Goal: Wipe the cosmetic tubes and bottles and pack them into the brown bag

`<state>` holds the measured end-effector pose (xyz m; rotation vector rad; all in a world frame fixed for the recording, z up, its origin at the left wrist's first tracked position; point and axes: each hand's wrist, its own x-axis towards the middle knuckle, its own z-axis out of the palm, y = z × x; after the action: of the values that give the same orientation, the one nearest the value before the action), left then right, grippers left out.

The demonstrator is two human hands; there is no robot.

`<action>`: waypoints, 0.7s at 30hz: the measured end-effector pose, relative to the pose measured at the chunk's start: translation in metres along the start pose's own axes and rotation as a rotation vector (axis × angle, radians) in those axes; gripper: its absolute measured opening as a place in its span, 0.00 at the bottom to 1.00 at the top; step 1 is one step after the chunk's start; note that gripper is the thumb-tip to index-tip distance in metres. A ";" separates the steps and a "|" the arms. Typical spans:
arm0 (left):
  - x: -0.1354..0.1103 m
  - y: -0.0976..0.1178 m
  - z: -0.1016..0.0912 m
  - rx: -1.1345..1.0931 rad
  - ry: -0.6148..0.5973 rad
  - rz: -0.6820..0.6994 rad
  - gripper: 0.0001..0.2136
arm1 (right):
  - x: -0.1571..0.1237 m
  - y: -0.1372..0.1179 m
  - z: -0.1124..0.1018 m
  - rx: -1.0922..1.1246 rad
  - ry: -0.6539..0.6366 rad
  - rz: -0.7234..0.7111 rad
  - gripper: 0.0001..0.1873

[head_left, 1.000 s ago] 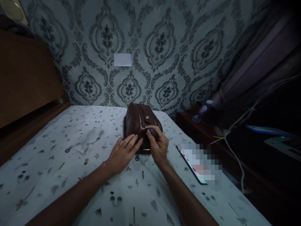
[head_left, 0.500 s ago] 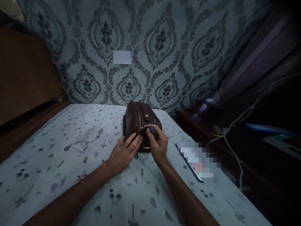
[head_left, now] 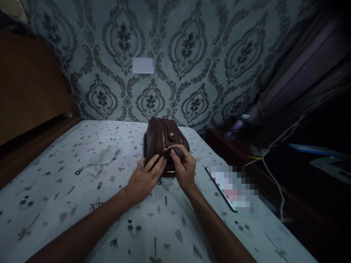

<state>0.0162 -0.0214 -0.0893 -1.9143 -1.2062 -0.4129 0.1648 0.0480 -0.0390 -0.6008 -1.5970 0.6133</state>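
A dark brown leather bag [head_left: 157, 137] with gold zippers and a studded strap lies on the patterned bedsheet [head_left: 170, 226]. My left hand [head_left: 145, 179] rests against its near left side, fingers stretched out and fingertips touching the leather. At the bag's near right end, my right hand [head_left: 185, 166] is closed, thumb and fingers pinching a piece of the bag's leather close to a zipper. Exactly which part is pinched is partly hidden by the fingers.
A white crumpled cloth [head_left: 102, 160] lies left of the bag. On the right is a phone-like slab [head_left: 222, 191] with a blurred-out screen. A bottle [head_left: 237, 128] and white cables [head_left: 274, 182] are beyond the bed's right edge. A wooden cabinet [head_left: 30, 87] stands at left.
Almost nothing differs. Both hands stay at the same places on the bag, and the view has shifted very slightly.
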 end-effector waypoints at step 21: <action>-0.004 -0.001 0.010 -0.378 0.138 -0.232 0.27 | -0.001 0.001 0.001 -0.022 -0.026 0.065 0.08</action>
<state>0.0120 -0.0163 -0.0977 -2.0213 -1.3331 -0.9379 0.1641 0.0477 -0.0407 -0.6660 -1.6152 0.6544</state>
